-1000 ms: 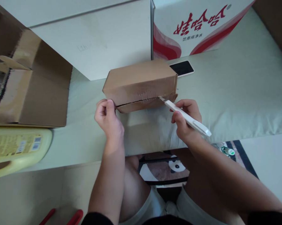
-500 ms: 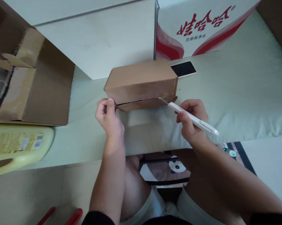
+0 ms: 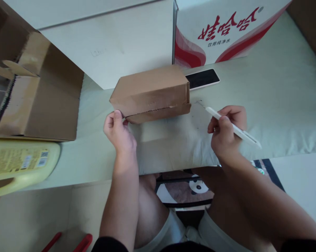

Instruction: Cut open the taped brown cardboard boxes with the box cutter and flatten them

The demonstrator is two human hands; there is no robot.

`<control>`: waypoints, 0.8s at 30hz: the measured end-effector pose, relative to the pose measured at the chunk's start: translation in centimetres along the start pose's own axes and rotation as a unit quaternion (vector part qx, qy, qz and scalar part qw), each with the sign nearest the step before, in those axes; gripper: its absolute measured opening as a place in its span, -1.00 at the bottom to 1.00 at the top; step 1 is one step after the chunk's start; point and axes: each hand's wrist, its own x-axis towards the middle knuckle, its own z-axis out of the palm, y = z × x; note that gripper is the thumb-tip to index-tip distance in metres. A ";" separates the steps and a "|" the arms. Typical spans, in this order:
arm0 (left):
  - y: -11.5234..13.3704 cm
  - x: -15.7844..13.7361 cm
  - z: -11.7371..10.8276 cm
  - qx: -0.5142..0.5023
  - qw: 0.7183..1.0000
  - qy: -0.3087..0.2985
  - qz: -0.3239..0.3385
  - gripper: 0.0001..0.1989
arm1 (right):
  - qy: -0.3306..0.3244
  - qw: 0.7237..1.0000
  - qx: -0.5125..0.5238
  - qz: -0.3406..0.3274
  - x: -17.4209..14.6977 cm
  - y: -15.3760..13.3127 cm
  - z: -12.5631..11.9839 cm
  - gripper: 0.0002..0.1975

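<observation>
A: What changed at the box point(image 3: 149, 92)?
B: The cutter point(image 3: 232, 127), gripped in the right hand point(image 3: 226, 134), has pulled clear to the box's right; the slit looks complete. The left hand point(image 3: 118, 133) pinches its near-left corner, probably the flap.

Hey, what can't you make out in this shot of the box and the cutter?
Head view only:
- Box contents: flaps closed.
- Cutter blade: too small to tell if it is out.
- Left hand fingertips: tucked at the box corner.
- Phone: partly behind the box.
- Yellow jug: cut off by the left edge.
</observation>
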 end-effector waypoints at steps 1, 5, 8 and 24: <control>0.1 0.0 0.1 0.000 1.000 0.006 -0.001 -0.40 | 0.004 1.000 -0.004 0.003 0.1 0.2 0.0 -0.82; 0.3 -0.1 0.3 0.006 1.000 0.011 0.005 -0.41 | 0.007 0.999 -0.035 0.011 0.2 0.9 0.4 -0.72; 0.2 0.0 0.4 0.000 1.000 0.017 0.013 -0.43 | -0.029 0.999 -0.019 0.029 0.0 0.7 0.8 -0.66; 0.5 0.6 -0.1 0.033 0.995 0.093 0.020 -0.62 | -0.096 0.986 -0.133 0.041 0.1 0.2 0.6 -0.82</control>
